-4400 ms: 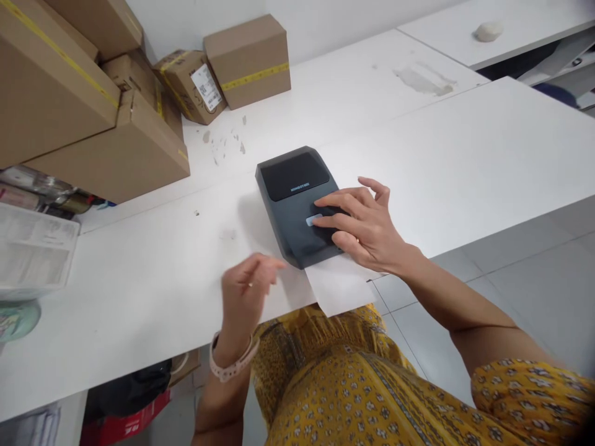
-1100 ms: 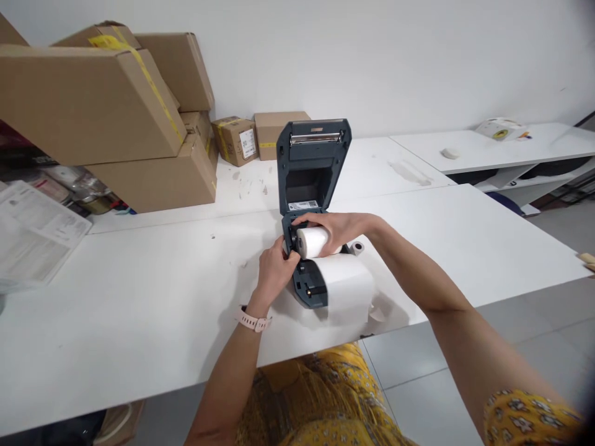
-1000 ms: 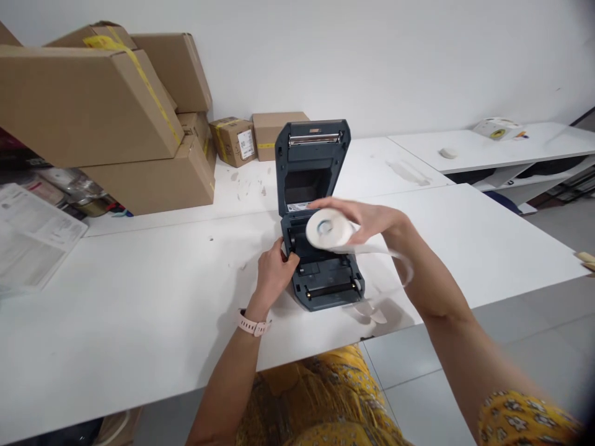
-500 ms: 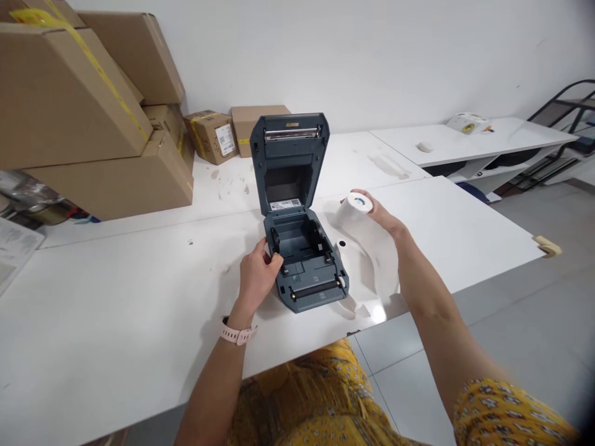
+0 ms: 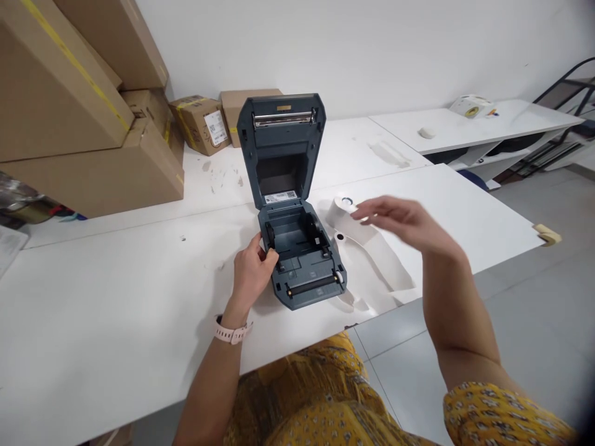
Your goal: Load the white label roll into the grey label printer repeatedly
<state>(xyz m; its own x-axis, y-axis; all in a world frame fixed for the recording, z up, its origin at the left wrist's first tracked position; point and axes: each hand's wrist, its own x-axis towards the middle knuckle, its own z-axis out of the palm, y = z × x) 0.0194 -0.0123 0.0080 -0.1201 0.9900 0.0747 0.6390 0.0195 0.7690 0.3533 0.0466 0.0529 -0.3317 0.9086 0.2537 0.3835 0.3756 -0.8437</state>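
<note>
A dark grey label printer [image 5: 292, 260] stands on the white table with its lid [image 5: 283, 148] raised and its roll bay empty. My left hand [image 5: 253, 266] grips the printer's left side, thumb over the edge. To the right of the printer, a large white paper roll [image 5: 343, 214] rests on the table, its paper strip [image 5: 388, 263] unrolled toward the front edge. A smaller white roll [image 5: 341, 238] lies between it and the printer. My right hand [image 5: 395, 217] hovers just right of the large roll, fingers extended and holding nothing.
Cardboard boxes [image 5: 88, 179] are stacked at the left, with two smaller boxes [image 5: 202, 124] behind the printer. A side table [image 5: 502, 127] at the back right bears a white package [image 5: 471, 106]. The table's front edge runs close to my body.
My right hand has let go of the large roll and moved right. The roll now rests on the table. My left hand stays on the printer; the view has shifted slightly.
</note>
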